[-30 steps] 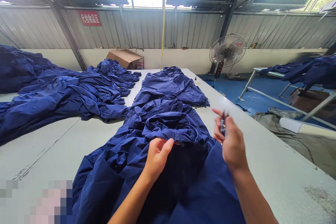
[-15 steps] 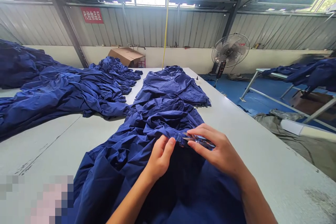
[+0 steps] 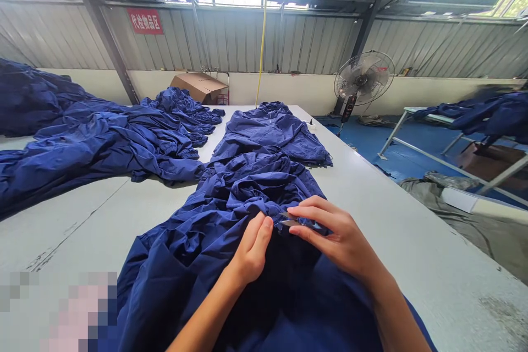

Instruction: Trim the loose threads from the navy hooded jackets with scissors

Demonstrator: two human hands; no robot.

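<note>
A dark blue garment point(image 3: 185, 242) lies bunched along the table in front of me and hangs toward my body. My left hand point(image 3: 252, 247) is closed, pinching a gathered edge of it between thumb and fingers. In my right hand point(image 3: 330, 225) is a pair of thread snips point(image 3: 289, 223), held between thumb and fingers. Their pointed blades are apart and face left, close to the pinched edge. Whether the blades touch the cloth, I cannot tell. Most of the snips' body is hidden by my fingers.
On the white table point(image 3: 94, 225), a heap of blue garments point(image 3: 103, 143) lies at left, and another blue garment point(image 3: 272, 132) lies farther ahead. A cardboard box point(image 3: 200, 87) sits behind. At right are a standing fan point(image 3: 363, 80) and a metal-framed table point(image 3: 433, 121) with blue clothes.
The snips and my right hand have shifted slightly left, closer to my left fingers. My left hand keeps its pinch on the garment.
</note>
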